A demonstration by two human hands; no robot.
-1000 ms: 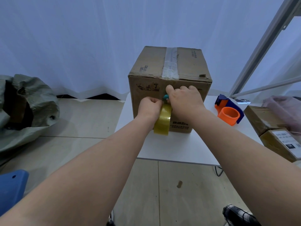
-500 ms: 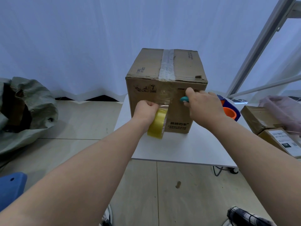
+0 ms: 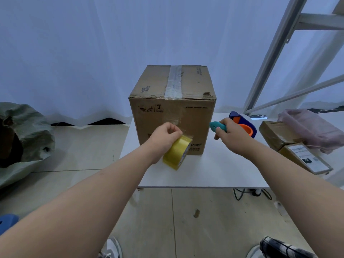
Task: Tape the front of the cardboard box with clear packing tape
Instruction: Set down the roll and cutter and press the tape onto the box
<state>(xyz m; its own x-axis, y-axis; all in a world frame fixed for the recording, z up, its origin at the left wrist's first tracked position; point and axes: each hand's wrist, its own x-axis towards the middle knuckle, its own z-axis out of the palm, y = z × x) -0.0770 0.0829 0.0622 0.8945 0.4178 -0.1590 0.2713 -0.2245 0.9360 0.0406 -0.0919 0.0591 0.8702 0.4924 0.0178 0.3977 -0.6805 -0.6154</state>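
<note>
Your cardboard box (image 3: pixel 172 125) stands upright on the smooth white table (image 3: pixel 214 170), its matte brown top and front carrying a glossy, wrinkled clear strip. Your left hand (image 3: pixel 164 135) grips the yellowish tape roll (image 3: pixel 177 152) against the box's near face. Your right hand (image 3: pixel 232 135), just right of the box, is closed around a teal cutter (image 3: pixel 217 126).

Both arms reach forward. The left hand (image 3: pixel 165 134) is curled closed, the right hand (image 3: pixel 229 135) fisted, knuckles up
</note>
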